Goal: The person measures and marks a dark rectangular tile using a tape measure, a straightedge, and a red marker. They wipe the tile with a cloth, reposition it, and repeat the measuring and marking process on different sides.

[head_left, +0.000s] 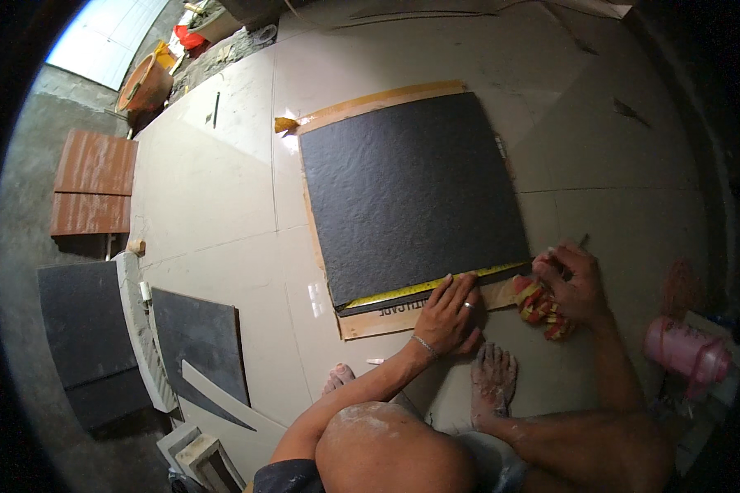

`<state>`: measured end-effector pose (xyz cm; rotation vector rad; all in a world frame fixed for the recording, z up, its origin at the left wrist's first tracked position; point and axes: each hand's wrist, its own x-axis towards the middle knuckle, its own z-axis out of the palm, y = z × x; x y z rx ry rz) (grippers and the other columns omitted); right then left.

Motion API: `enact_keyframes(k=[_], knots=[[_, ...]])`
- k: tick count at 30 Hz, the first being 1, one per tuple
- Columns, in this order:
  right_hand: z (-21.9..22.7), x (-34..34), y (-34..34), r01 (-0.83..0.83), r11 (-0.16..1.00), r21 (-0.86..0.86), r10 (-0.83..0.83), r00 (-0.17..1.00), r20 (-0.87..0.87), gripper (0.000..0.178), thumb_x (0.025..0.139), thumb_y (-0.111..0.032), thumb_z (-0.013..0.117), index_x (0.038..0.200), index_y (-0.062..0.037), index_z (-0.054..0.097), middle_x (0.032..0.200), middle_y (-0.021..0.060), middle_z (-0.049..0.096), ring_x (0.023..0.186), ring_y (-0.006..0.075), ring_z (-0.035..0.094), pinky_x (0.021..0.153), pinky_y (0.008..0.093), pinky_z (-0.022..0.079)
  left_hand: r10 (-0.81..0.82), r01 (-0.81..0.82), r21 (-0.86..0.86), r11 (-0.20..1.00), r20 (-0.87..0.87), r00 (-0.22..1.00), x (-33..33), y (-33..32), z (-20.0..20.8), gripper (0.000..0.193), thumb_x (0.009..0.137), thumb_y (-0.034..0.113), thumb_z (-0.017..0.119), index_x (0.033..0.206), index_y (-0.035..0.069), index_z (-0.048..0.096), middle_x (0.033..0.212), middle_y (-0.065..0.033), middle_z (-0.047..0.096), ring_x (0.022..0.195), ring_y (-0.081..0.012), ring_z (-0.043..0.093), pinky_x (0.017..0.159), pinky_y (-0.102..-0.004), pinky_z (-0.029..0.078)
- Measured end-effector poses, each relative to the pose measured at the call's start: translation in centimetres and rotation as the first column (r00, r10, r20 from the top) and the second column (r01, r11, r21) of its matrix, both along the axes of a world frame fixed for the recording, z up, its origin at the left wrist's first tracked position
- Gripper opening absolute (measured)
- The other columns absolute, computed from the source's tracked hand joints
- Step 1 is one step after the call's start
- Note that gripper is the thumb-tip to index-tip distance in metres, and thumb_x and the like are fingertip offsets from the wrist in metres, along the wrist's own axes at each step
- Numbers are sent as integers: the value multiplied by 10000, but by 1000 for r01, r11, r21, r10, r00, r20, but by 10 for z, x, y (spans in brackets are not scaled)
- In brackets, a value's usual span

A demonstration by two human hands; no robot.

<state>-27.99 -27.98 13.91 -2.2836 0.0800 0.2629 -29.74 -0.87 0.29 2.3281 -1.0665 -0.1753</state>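
A large dark grey textured tile (415,197) lies on a flattened cardboard sheet (386,324). Along its near edge runs the yellow blade of a tape measure (403,289). My left hand (450,314) lies over the blade and that near edge, with its fingers stretched out flat. By the near right corner of the tile, my right hand (571,279) is closed in a pinch. What its fingers hold is hidden; a thin dark tip shows just beyond them. Under this hand is a crumpled-looking red and yellow striped bundle (543,311).
Dark tile pieces (197,337) and a pale strip (218,394) lie at the left. Reddish-brown tiles (94,181) lean by the wall, below an orange basin (146,86). A pink jug-like container (686,352) stands at the right. My bare foot (493,378) is near the cardboard.
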Motion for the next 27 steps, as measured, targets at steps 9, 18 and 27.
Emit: enact_keyframes(k=[9, 18, 27], knots=[[-48, 2, -32, 36, 878, -477, -22, 999, 36, 415, 951, -227, 743, 1281, -24, 595, 1245, 177, 538, 1179, 359, 558, 983, 512, 513, 94, -115, -222, 968, -100, 990, -4, 1, -12, 804, 783, 346, 794, 1402, -8, 424, 1516, -291, 449, 1425, -476, 429, 1227, -525, 340], [-83, -10, -53, -109, 832, -544, 114, 993, -25, 627, 817, -351, 873, 1316, -71, 616, 1362, 161, 512, 1287, 410, 480, 1088, 541, 460, 95, -100, -144, 984, -40, 995, -7, 0, -13, 815, 733, 375, 814, 1371, 2, 469, 1533, -291, 390, 1412, -500, 421, 1221, -528, 358], [-96, -4, -58, -190, 872, -452, 219, 976, 13, 363, 862, -227, 771, 1161, -41, 680, 1162, 170, 596, 1198, 378, 549, 1023, 524, 494, 89, -88, -102, 991, 1, 996, -8, 0, -12, 806, 781, 389, 788, 1396, -37, 489, 1571, -295, 367, 1437, -506, 399, 1242, -508, 339]])
